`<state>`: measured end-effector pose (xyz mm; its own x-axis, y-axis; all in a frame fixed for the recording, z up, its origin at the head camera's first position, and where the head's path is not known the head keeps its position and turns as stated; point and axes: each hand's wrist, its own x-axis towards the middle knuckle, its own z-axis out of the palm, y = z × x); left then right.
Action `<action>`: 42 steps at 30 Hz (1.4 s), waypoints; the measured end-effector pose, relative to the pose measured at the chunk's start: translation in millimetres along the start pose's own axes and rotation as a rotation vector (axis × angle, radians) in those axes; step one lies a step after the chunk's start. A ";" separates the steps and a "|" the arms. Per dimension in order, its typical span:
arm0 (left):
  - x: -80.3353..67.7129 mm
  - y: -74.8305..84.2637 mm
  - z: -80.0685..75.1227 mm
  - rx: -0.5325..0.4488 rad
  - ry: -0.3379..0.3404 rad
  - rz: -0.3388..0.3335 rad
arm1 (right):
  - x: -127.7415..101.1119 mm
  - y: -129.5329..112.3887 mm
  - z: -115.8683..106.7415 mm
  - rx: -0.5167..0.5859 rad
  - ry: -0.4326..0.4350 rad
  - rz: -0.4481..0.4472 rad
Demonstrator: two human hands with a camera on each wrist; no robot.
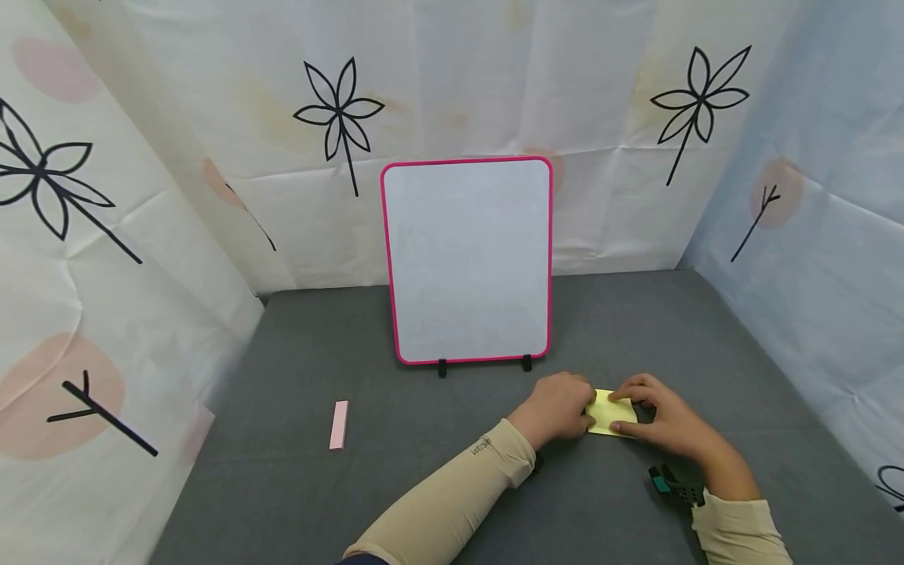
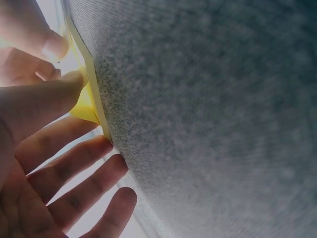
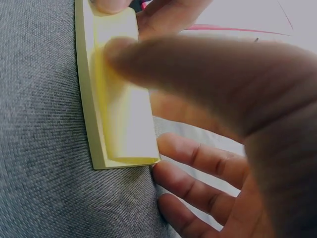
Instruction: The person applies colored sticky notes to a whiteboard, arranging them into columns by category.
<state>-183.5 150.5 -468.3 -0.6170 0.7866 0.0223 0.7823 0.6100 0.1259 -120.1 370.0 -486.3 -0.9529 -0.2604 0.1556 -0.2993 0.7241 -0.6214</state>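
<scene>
A yellow sticky note pad (image 1: 609, 413) lies on the grey table (image 1: 424, 486), in front of the whiteboard. My left hand (image 1: 574, 410) is at the pad's left edge; in the left wrist view its thumb (image 2: 59, 91) and forefinger pinch the pad (image 2: 90, 106) at a corner, with the other fingers spread below. My right hand (image 1: 625, 412) holds the pad from the right. In the right wrist view its thumb (image 3: 148, 62) lies across the top sheet of the pad (image 3: 124, 129) and a fingertip presses the far edge. That top sheet bows up slightly.
A pink-framed whiteboard (image 1: 468, 259) stands upright on two black feet just behind the hands. A small pink bar (image 1: 339, 424) lies on the table to the left. Patterned cloth walls (image 1: 127, 259) close in the left, back and right sides.
</scene>
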 end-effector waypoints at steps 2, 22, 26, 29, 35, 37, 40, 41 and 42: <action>-0.3 -0.3 0.2 0.002 0.008 0.001 | -0.1 -0.1 0.5 -0.009 0.004 0.021; -3.2 -4.8 -2.3 -0.028 0.003 0.035 | 3.5 -1.4 7.4 0.150 0.087 -0.177; -1.6 -7.7 2.5 -0.046 0.030 0.035 | 4.2 -1.2 7.7 0.161 0.082 -0.156; -1.7 -8.8 4.8 -0.058 0.049 0.033 | 3.9 -2.0 8.1 0.165 0.077 -0.140; -4.6 -9.4 -0.8 -0.064 0.047 0.024 | 4.5 -6.6 7.7 0.148 0.112 -0.125; -5.1 -10.3 -3.6 -0.079 0.035 0.028 | 4.9 -7.5 7.4 0.144 0.115 -0.125; -5.4 -12.7 -5.5 -0.112 0.010 0.047 | 4.9 -7.3 7.5 0.134 0.119 -0.127; -5.5 -13.4 -5.8 -0.123 0.003 0.054 | 4.8 -6.7 7.7 0.131 0.122 -0.127; -5.7 -13.9 -6.0 -0.129 -0.005 0.059 | 4.6 -6.4 7.7 0.127 0.126 -0.125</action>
<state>-191.5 136.9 -464.3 -0.5699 0.8212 0.0288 0.7994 0.5460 0.2507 -122.2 359.2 -487.5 -0.9099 -0.2556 0.3267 -0.4142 0.6031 -0.6817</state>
